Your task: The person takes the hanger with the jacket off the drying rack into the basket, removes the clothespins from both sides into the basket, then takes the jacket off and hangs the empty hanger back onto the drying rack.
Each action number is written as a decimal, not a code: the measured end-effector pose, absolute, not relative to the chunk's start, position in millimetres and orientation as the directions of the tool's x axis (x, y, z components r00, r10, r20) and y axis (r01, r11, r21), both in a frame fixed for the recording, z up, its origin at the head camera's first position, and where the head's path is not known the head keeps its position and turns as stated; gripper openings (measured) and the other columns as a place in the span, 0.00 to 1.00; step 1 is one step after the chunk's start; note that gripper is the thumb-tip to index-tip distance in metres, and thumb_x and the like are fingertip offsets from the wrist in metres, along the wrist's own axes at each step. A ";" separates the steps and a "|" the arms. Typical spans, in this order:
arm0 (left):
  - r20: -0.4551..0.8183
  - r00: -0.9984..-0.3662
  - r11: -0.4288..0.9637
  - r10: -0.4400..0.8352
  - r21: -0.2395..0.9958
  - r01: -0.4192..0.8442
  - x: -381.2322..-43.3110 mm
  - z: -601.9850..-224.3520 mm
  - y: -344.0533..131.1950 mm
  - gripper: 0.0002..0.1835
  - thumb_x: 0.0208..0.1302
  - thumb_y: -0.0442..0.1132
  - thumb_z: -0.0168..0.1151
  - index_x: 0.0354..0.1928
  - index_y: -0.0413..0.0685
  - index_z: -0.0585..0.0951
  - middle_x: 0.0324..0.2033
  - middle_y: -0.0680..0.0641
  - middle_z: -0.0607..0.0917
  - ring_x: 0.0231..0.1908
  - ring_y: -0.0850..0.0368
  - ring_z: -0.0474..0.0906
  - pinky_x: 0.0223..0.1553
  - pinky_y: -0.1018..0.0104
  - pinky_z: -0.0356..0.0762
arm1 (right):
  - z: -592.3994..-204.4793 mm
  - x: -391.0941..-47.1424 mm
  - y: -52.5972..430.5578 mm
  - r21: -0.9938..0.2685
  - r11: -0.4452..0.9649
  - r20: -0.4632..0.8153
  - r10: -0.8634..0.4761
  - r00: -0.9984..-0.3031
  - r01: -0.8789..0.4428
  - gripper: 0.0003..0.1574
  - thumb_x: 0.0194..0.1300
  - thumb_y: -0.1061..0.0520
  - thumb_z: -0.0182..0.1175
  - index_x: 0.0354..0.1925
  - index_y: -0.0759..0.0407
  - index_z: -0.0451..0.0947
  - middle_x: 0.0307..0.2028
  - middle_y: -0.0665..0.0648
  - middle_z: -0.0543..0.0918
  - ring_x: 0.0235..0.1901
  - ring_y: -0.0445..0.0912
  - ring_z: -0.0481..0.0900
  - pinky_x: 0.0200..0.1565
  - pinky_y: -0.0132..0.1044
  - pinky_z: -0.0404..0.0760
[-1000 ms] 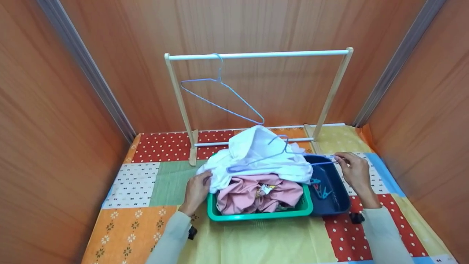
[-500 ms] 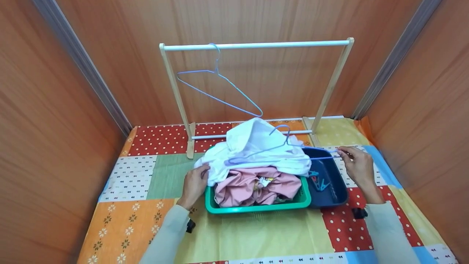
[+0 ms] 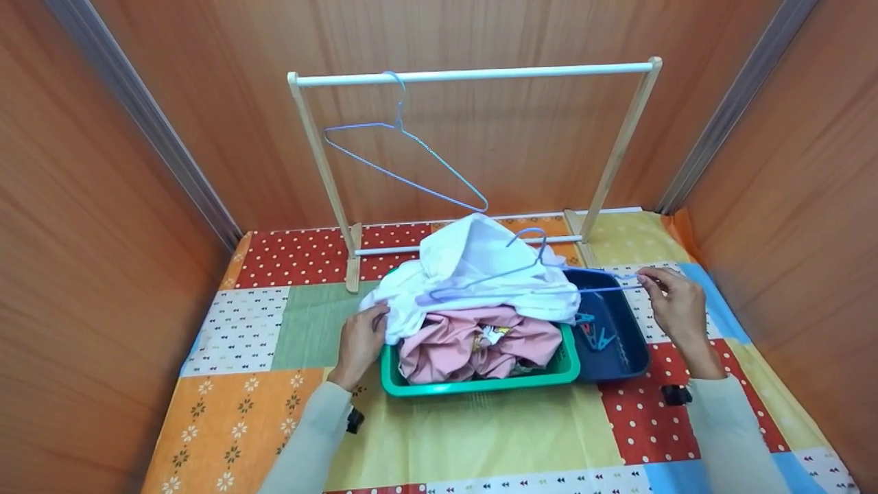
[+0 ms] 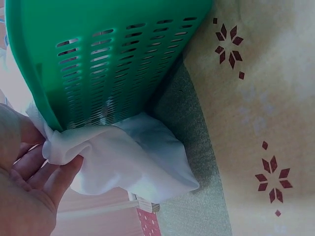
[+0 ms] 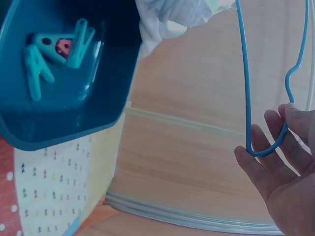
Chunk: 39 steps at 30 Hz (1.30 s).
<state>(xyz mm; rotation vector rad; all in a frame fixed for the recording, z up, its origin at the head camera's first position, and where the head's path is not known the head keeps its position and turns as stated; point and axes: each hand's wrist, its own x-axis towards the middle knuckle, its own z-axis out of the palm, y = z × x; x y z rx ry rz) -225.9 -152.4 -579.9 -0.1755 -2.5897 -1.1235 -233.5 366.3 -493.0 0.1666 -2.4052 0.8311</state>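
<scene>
My left hand (image 3: 361,343) pinches the left edge of a white garment (image 3: 473,257) between thumb and fingers. That garment lies heaped over the back of a green basket (image 3: 480,388), and part of it hangs down outside the slotted wall in the left wrist view. With thumb and fingers, my right hand (image 3: 675,309) holds the right end of a blue-purple clothes hanger (image 3: 597,269). The hanger stretches leftward across the white garment, its hook (image 3: 531,232) upward and its far end overlapping the cloth. Bunched pink fabric (image 3: 446,350) fills the basket's front.
Behind the basket stands a drying rack (image 3: 480,74) with a white top rail, and a second hanger (image 3: 439,165) hangs from it. A dark blue bin (image 3: 634,357) holding several clothespins (image 5: 33,69) sits right of the basket. Wooden panels enclose three sides.
The right hand has moved slightly right and up with the hanger. My left hand keeps its pinch on the garment. The head view has tilted down, so everything sits higher.
</scene>
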 end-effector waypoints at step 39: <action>0.351 -0.936 0.686 -0.024 0.687 0.240 -226.1 -584.2 -147.6 0.11 0.69 0.27 0.64 0.50 0.33 0.87 0.53 0.36 0.87 0.55 0.39 0.83 0.55 0.44 0.80 | -487.5 -214.6 395.2 -0.566 0.772 0.618 0.165 -0.768 -0.289 0.12 0.66 0.71 0.65 0.48 0.74 0.84 0.43 0.72 0.86 0.43 0.66 0.84 0.47 0.09 0.63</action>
